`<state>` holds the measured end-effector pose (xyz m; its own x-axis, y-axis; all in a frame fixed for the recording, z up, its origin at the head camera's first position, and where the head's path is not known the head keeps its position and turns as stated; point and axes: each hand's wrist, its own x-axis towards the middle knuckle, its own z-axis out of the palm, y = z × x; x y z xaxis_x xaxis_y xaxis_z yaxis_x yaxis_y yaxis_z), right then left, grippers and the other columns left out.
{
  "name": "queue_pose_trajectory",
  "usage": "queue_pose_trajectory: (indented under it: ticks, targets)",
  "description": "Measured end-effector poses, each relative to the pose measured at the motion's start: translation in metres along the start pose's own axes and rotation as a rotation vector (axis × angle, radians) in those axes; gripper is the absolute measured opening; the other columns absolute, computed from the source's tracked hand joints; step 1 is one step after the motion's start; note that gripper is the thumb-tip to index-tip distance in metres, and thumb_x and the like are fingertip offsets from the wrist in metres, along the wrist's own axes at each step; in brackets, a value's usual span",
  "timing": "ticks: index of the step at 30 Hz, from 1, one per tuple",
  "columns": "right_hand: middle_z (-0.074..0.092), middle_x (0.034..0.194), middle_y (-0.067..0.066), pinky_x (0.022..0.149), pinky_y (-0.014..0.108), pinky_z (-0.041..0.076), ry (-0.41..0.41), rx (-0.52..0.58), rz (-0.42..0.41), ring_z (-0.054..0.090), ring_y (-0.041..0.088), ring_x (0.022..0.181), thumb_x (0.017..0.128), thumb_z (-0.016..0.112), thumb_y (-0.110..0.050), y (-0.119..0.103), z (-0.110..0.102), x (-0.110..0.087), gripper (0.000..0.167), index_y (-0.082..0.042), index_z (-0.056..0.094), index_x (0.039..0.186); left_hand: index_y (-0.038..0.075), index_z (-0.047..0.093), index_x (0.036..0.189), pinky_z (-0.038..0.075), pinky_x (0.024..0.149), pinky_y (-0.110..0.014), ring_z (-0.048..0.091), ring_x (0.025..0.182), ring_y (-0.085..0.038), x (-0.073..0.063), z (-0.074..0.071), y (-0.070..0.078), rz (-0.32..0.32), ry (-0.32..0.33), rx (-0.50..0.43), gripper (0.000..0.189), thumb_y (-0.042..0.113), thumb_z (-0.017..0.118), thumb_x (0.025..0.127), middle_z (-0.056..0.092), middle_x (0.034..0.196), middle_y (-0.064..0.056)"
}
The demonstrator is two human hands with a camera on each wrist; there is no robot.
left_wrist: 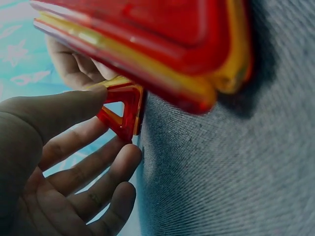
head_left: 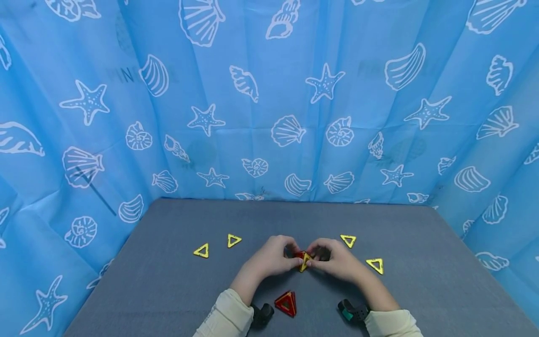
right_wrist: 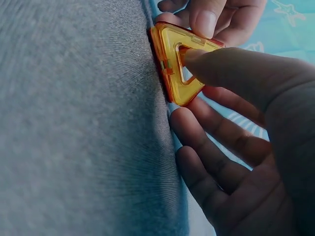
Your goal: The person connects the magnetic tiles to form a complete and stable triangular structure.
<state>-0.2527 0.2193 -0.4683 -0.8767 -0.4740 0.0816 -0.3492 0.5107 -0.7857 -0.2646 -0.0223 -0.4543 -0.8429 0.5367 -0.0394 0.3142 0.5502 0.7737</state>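
Observation:
Near the table's middle, both hands meet at a small cluster of triangular magnetic tiles. My left hand point(head_left: 275, 256) pinches a red triangle tile point(left_wrist: 130, 109), its thumb on the near face and fingers behind; yellow edging shows beside the red. From the other side my right hand point(head_left: 337, 260) pinches a yellow triangle tile point(right_wrist: 170, 55), thumb pressed at its central opening. The yellow tile stands against the red, with red showing along its edge. How the tiles join at the back is hidden by the fingers. Closer to me sits a stacked red-and-yellow triangle piece point(head_left: 290, 300).
Two loose yellow triangles point(head_left: 197, 252) lie on the left of the grey tabletop point(head_left: 168, 290), and two more yellow triangles point(head_left: 380, 268) on the right. A blue shell-patterned curtain point(head_left: 261, 103) hangs behind. Black wrist devices point(head_left: 264, 315) sit below the sleeves.

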Motion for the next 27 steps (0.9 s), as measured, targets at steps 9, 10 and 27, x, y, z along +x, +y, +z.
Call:
queue_pose_trajectory:
  ticks: [9,10,27]
  targets:
    - [0.073,0.095,0.006,0.072,0.025,0.056,0.028,-0.032,0.046,0.066,0.011,0.083,0.089,0.088,-0.028,-0.0023,0.0012,0.0005,0.029,-0.009,0.073,0.103,0.017,0.074,0.102,0.053,0.076,-0.03,0.06,0.084,-0.007,0.0,0.0012,0.0025,-0.01,0.027,0.043,0.012,0.027,0.079,0.098,0.069,0.096,0.007]
    - [0.073,0.094,0.006,0.071,0.025,0.055,0.032,-0.039,0.052,0.066,0.011,0.082,0.089,0.088,-0.029,-0.0026,0.0015,0.0008,0.029,-0.009,0.073,0.103,0.017,0.074,0.101,0.053,0.075,-0.031,0.06,0.084,-0.008,0.0,0.0014,0.0025,-0.013,0.03,0.046,0.012,0.027,0.079,0.097,0.069,0.095,0.007]
    - [0.069,0.086,0.002,0.067,0.026,0.052,0.074,-0.098,0.088,0.062,0.011,0.075,0.087,0.088,-0.028,-0.0029,0.0073,0.0008,0.025,-0.012,0.071,0.097,0.02,0.072,0.094,0.052,0.073,-0.033,0.06,0.081,-0.01,0.0019,0.0055,0.0005,-0.045,0.052,0.063,0.015,0.031,0.082,0.095,0.066,0.091,0.006]
